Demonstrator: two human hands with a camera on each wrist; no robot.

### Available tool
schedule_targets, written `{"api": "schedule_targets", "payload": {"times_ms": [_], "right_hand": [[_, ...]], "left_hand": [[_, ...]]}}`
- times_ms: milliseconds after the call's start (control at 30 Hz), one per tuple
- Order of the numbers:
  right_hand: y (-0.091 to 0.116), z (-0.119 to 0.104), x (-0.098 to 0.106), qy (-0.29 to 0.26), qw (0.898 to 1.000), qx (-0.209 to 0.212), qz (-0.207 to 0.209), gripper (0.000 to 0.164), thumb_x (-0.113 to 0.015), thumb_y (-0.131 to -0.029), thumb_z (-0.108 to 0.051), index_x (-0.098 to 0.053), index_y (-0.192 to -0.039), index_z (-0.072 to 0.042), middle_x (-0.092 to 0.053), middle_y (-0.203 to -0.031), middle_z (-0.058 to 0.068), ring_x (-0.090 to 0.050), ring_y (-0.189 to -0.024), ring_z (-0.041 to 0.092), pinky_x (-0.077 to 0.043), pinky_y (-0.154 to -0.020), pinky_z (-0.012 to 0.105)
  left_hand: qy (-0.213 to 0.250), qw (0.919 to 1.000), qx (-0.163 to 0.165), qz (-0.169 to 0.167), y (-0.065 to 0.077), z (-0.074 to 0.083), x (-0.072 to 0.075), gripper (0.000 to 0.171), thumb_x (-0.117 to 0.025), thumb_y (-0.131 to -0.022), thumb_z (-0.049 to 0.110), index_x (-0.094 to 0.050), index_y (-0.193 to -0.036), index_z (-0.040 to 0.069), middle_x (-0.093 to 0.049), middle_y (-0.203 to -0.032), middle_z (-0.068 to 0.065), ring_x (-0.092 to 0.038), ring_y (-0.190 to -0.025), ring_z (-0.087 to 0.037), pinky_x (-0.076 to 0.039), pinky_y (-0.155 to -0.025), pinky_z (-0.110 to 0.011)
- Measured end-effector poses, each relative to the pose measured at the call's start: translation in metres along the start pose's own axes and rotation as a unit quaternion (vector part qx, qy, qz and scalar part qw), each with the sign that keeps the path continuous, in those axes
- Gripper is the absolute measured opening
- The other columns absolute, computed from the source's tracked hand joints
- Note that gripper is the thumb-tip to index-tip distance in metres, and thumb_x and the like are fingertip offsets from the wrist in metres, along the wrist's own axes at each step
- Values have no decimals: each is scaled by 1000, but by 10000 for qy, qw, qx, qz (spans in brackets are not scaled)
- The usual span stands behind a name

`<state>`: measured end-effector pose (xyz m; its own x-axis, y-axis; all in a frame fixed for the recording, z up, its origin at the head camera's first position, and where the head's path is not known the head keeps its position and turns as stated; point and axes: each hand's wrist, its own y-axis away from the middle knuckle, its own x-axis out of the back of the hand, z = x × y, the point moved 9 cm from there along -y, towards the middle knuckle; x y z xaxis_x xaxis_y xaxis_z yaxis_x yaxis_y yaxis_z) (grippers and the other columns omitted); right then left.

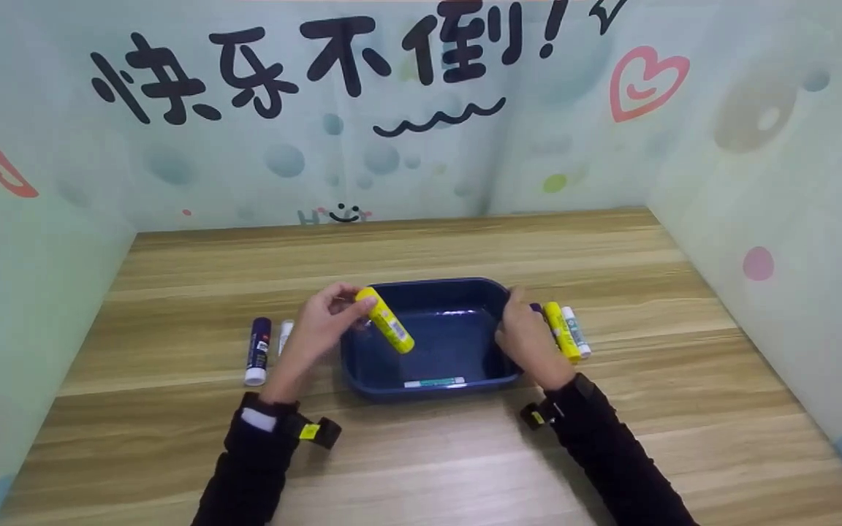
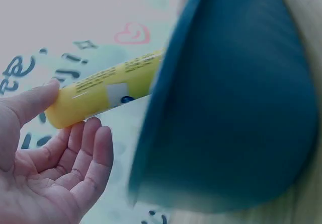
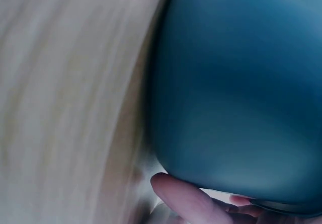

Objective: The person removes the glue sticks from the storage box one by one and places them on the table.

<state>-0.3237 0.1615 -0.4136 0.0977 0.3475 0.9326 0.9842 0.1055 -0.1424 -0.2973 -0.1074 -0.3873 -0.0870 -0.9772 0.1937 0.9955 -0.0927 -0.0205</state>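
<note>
Between thumb and fingers, my left hand [image 1: 321, 321] pinches a yellow glue stick [image 1: 386, 321], tilted above the left part of a dark blue plastic basin [image 1: 432, 393]. The left wrist view shows the thumb on one end of the yellow glue stick [image 2: 108, 90], while its far end passes behind the basin's rim [image 2: 166, 88]. My right hand [image 1: 534, 340] grips the basin's right rim; the right wrist view shows the thumb [image 3: 188, 199] against the wall, other fingers partly hidden. Inside the basin, by its near wall, lies a small white-and-teal glue stick [image 1: 434, 383].
Left of the basin lie a dark purple glue stick [image 1: 258, 351] with a white end and a white one [image 1: 286, 336], partly hidden by my left arm. On the right, another yellow stick [image 1: 561, 332] lies between a white stick [image 1: 577, 332] and a mostly covered dark one [image 1: 536, 308].
</note>
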Motion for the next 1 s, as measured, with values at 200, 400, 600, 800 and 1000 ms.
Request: {"api": "schedule_targets", "payload": {"times_ms": [200,400,600,800,1000], "right_hand": [[-1,0,-3,3,9999,-49,-130,45,-50,-82,-3,-32,-121,10,-59,-73,23,-60,-61,36,-50,-52,43],[-2,2,-5,14,9996,-152,-250,47,-50,-82,-4,-31,-122,10,-62,-80,26,-62,-68,39,-51,-57,46],[-3,3,-6,-66,9989,-245,-402,46,-50,-83,-3,-30,-122,9,-60,-78,24,-61,-64,35,-50,-53,42],[-4,3,-7,-75,9988,-177,-450,44,-48,-84,-2,-30,-122,10,-57,-71,19,-57,-55,29,-48,-46,35],[-3,1,-5,-95,9994,-86,-326,43,-48,-83,-1,-31,-121,10,-58,-71,20,-58,-56,30,-48,-47,37]], "left_hand": [[958,9943,239,408,-1,-4,34,36,-57,-92,25,-52,-116,-2,-59,-96,-5,-61,-82,-13,-54,-77,-29],[2067,9750,394,720,4,-11,68,25,-54,-93,29,-51,-104,6,-56,-89,1,-57,-82,-12,-52,-80,-26],[2789,9528,842,851,13,-25,100,35,-56,-89,43,-44,-104,14,-46,-96,2,-51,-88,-11,-47,-85,-25],[2773,9416,1443,1255,19,-48,128,38,-49,-88,52,-40,-108,20,-43,-99,1,-49,-82,-9,-48,-70,-19],[1694,9593,2036,981,23,-71,138,53,-37,-93,52,-28,-130,15,-47,-105,-3,-50,-84,-10,-49,-69,-21]]}}
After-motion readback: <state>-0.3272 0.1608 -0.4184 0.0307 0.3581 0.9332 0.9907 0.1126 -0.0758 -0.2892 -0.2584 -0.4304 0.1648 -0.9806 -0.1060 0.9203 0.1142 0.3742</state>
